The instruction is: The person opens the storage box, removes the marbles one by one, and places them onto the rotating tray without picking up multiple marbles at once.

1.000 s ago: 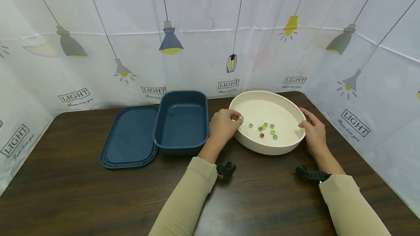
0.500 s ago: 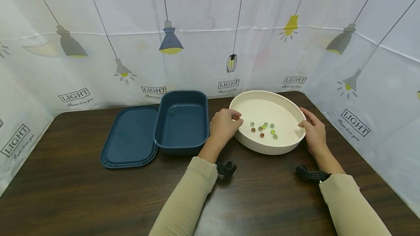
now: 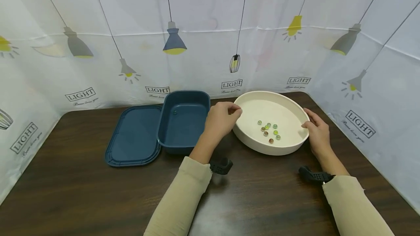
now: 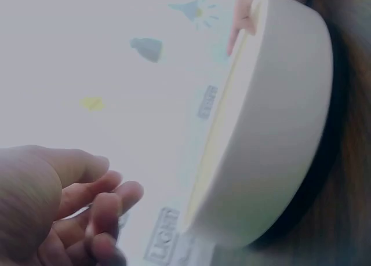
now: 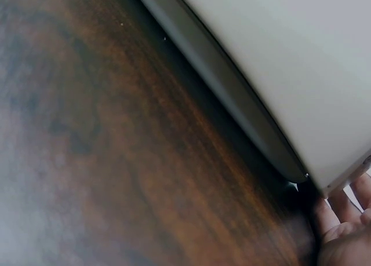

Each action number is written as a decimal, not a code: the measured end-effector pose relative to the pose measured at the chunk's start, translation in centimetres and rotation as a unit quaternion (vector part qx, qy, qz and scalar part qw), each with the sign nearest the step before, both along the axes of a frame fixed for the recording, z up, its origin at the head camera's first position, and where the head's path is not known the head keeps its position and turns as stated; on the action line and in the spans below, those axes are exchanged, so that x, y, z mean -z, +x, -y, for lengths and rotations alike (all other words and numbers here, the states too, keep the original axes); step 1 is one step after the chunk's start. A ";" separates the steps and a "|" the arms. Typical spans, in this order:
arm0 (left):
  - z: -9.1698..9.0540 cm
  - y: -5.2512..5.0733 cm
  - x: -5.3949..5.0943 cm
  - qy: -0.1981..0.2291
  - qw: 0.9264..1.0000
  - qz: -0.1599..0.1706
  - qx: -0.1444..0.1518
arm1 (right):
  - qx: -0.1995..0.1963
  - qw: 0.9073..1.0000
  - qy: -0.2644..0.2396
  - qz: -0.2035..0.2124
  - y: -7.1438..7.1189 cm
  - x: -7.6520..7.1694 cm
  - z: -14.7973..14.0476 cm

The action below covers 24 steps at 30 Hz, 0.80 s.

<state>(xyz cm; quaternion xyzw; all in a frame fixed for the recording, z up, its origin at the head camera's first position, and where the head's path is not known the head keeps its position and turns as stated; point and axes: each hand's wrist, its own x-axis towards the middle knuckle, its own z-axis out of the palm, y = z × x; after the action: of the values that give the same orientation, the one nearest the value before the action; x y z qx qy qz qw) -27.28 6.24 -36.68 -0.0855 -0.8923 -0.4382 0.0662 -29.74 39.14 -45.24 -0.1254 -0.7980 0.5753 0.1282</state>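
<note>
A round cream bowl (image 3: 256, 141) stands on the table at right, with several glass marbles (image 3: 265, 133) in green, yellow and reddish brown on its floor. My right hand (image 3: 318, 134) grips the bowl's right rim, thumb inside and fingers along the outer wall; part of it shows in the right wrist view (image 5: 348, 237). By the left rim, a little above it, hovers my left hand (image 3: 221, 119). Its fingers are loosely curled, and in the left wrist view no marble shows between the fingertips (image 4: 101, 161).
Left of the bowl is a deep blue rectangular container (image 3: 180, 148) holding one small green marble (image 3: 175, 112). A flat blue lid (image 3: 134, 137) lies beside it on the dark wooden table (image 3: 98, 199). A printed white curtain (image 3: 203, 54) closes off the back and sides.
A marble at my left fingertips has dropped into the bowl, and marbles there have rolled rightward. My left hand has risen slightly from the rim. The right hand keeps its grip.
</note>
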 end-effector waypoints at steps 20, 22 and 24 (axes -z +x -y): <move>9.6 -3.4 -3.4 -0.115 0.992 0.017 -0.046 | -0.008 1.000 0.019 0.013 -0.1 0.2 -0.4; 10.3 -3.9 -3.6 -0.103 0.993 0.026 -0.044 | -0.008 1.000 0.017 0.013 -0.1 0.2 -0.3; 11.0 -4.3 -3.6 -0.080 0.995 0.035 -0.041 | -0.007 1.000 0.015 0.013 -0.1 0.2 -0.1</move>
<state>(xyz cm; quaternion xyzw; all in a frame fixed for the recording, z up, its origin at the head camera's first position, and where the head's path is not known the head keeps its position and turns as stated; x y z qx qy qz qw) -31.61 -4.72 -33.08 -0.0384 -0.9289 -0.3654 0.0460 -29.81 39.20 -45.45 -0.1249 -0.8090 0.5626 0.1154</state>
